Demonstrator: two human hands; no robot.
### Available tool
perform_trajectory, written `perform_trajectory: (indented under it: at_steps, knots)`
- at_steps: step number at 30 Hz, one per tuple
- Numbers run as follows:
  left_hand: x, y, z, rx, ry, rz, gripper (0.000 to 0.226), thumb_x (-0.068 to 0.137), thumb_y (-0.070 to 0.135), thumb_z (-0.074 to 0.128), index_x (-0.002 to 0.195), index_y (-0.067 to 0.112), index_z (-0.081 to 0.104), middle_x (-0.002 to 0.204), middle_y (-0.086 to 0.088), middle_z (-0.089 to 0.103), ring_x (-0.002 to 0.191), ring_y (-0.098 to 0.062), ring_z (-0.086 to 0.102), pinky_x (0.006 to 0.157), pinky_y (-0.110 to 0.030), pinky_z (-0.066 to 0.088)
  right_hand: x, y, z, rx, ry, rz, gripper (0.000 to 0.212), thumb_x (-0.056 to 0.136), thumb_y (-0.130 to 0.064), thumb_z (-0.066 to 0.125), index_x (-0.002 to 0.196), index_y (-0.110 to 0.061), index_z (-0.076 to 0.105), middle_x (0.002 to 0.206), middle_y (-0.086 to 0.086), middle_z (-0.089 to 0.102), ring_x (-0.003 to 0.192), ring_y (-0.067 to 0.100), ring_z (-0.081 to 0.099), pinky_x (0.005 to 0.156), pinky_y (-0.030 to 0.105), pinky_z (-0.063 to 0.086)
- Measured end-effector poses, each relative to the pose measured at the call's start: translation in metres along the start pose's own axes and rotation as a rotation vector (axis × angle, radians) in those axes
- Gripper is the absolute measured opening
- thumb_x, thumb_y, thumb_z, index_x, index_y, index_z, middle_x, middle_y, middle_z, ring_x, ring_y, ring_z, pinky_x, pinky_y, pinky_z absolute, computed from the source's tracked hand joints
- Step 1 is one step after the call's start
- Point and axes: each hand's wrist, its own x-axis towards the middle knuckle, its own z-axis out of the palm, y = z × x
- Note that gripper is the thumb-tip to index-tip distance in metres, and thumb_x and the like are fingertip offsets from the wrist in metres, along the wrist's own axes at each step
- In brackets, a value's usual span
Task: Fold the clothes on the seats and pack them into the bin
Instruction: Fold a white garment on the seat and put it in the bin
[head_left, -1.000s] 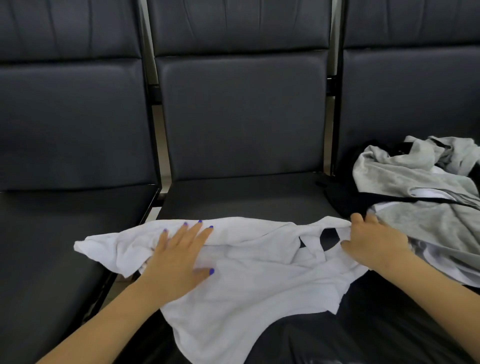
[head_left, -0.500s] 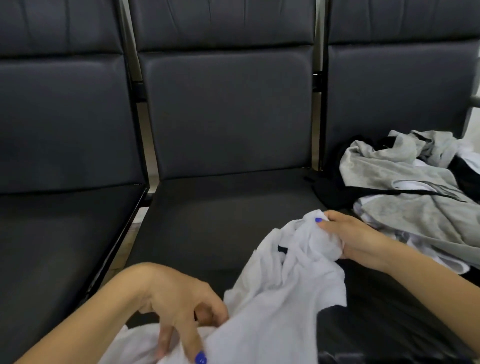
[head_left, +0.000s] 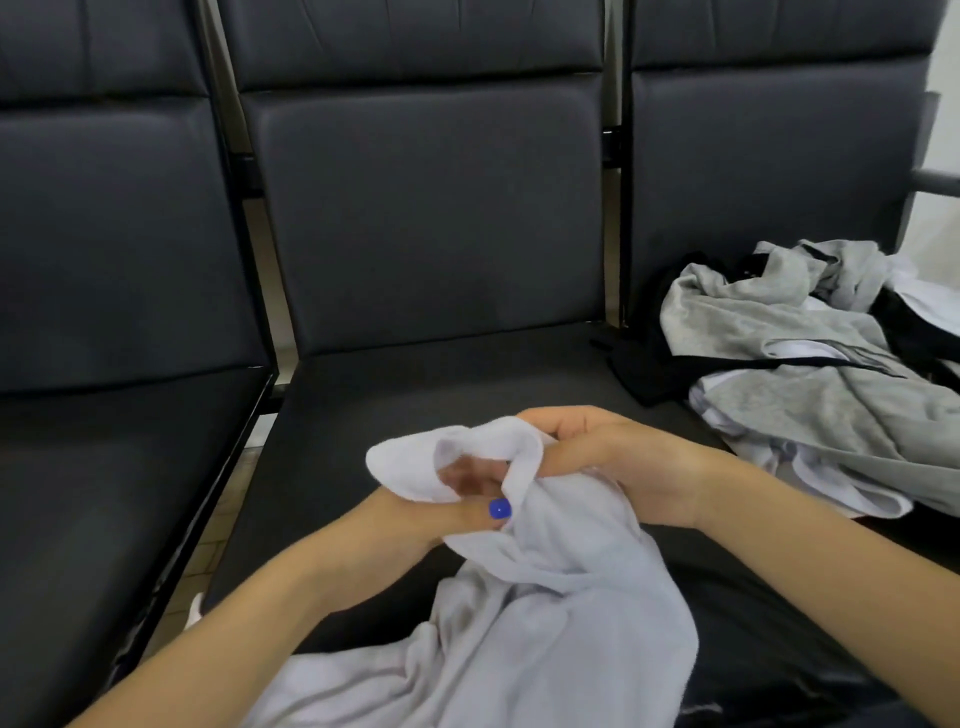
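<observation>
Three dark upholstered seats stand in a row, each with a padded backrest and a flat cushion; narrow gaps between them show a pale tiled floor (head_left: 221, 512) below. The left seat (head_left: 98, 467) carries nothing that I can see. The middle seat (head_left: 415, 395) lies directly before me, its cushion bare at the back. The right seat (head_left: 769, 171) holds a loose heap of clothes (head_left: 779, 364), grey, white and black pieces tangled together, spreading from the backrest toward the front edge. A pale wall (head_left: 948, 67) shows at the far right.

My two forearms reach in from the lower edge and meet over the front of the middle seat. My left hand (head_left: 457, 493) is largely wrapped by the white garment (head_left: 530, 613); its fingers lie inside a fold of the cloth and its thumb, nail painted blue, presses the fabric from below, so it grips the garment. My right hand (head_left: 613, 457) lies palm toward me just beside the left, touching it, with fingers curled over the top edge of the same fold, pinching the cloth. From the hands the white garment hangs down and bunches across my lap at the bottom of the view, unfolded. No bin is in view
</observation>
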Motion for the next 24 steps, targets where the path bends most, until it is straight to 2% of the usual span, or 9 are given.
perform_trajectory:
  at_steps: [3,6,8,11,15,17,19,21,24]
  knots:
    - [-0.003,0.012,0.005,-0.043,0.223,0.039,0.02,0.058,0.02,0.084,0.075,0.019,0.074,0.081,-0.006,0.071,0.078,-0.018,0.068,0.073,-0.032,0.056,0.001,0.003,-0.012,0.001,0.159,-0.022,0.038,0.072,-0.009,0.062,0.109,-0.011,0.068,0.104,0.011,0.069,0.094,0.023,0.066,0.078,0.033,0.053]
    - [-0.004,0.026,0.007,-0.133,0.446,0.121,0.033,0.06,0.014,0.075,0.092,0.016,0.071,0.079,0.002,0.072,0.069,-0.011,0.068,0.057,-0.023,0.055,-0.002,0.008,-0.023,-0.02,0.267,-0.013,0.031,0.069,-0.008,0.065,0.098,-0.014,0.072,0.095,0.007,0.071,0.088,0.019,0.067,0.072,0.029,0.051]
    - [-0.006,0.038,0.009,-0.238,0.482,0.145,0.029,0.064,0.019,0.065,0.092,0.014,0.07,0.071,0.001,0.069,0.06,-0.01,0.064,0.052,-0.02,0.052,-0.004,0.012,-0.028,-0.06,0.331,0.011,0.025,0.077,-0.003,0.066,0.098,-0.015,0.072,0.095,0.005,0.072,0.088,0.018,0.068,0.074,0.028,0.051]
    - [-0.014,0.048,0.008,-0.269,0.485,0.116,0.014,0.068,0.03,0.061,0.07,0.024,0.073,0.053,0.005,0.051,0.045,-0.004,0.046,0.043,-0.016,0.042,-0.006,0.016,-0.03,-0.17,0.43,0.019,0.019,0.082,-0.003,0.065,0.097,-0.014,0.072,0.096,0.006,0.073,0.088,0.018,0.068,0.076,0.027,0.05]
    - [-0.017,0.047,0.003,-0.35,0.475,0.026,0.019,0.074,0.029,0.06,0.083,0.021,0.075,0.043,0.005,0.043,0.035,-0.003,0.035,0.037,-0.015,0.032,-0.007,0.015,-0.028,-0.337,0.531,-0.056,0.012,0.083,-0.007,0.069,0.093,-0.01,0.072,0.094,0.002,0.072,0.087,0.008,0.066,0.073,0.014,0.05]
    - [-0.016,0.046,0.0,-0.376,0.506,-0.035,0.02,0.078,0.024,0.061,0.093,0.017,0.072,0.042,0.002,0.042,0.033,-0.004,0.035,0.034,-0.016,0.032,-0.007,0.013,-0.027,-0.352,0.541,-0.091,0.01,0.084,-0.007,0.067,0.092,-0.011,0.073,0.089,-0.003,0.072,0.08,0.001,0.065,0.064,0.009,0.048]
    - [-0.014,0.043,-0.003,-0.316,0.544,-0.054,0.018,0.089,0.019,0.057,0.102,0.015,0.067,0.049,0.001,0.053,0.034,-0.004,0.037,0.033,-0.017,0.034,-0.01,0.009,-0.027,-0.378,0.514,-0.07,0.008,0.086,-0.012,0.067,0.085,-0.013,0.074,0.081,-0.005,0.071,0.073,0.001,0.065,0.059,0.011,0.047]
    - [-0.014,0.042,-0.005,-0.242,0.554,-0.044,0.021,0.094,0.013,0.052,0.109,0.02,0.064,0.061,0.001,0.065,0.034,-0.004,0.039,0.033,-0.017,0.036,-0.013,0.004,-0.028,-0.477,0.408,0.011,0.015,0.086,-0.02,0.067,0.075,-0.013,0.074,0.075,-0.001,0.071,0.072,0.007,0.066,0.064,0.017,0.05]
    - [-0.016,0.041,-0.008,-0.239,0.538,-0.056,0.032,0.094,0.003,0.05,0.112,0.025,0.063,0.086,-0.001,0.075,0.035,-0.007,0.047,0.033,-0.018,0.039,-0.019,0.001,-0.031,-0.554,0.266,0.081,0.016,0.083,-0.02,0.071,0.092,-0.007,0.074,0.09,0.005,0.075,0.086,0.016,0.071,0.082,0.026,0.055]
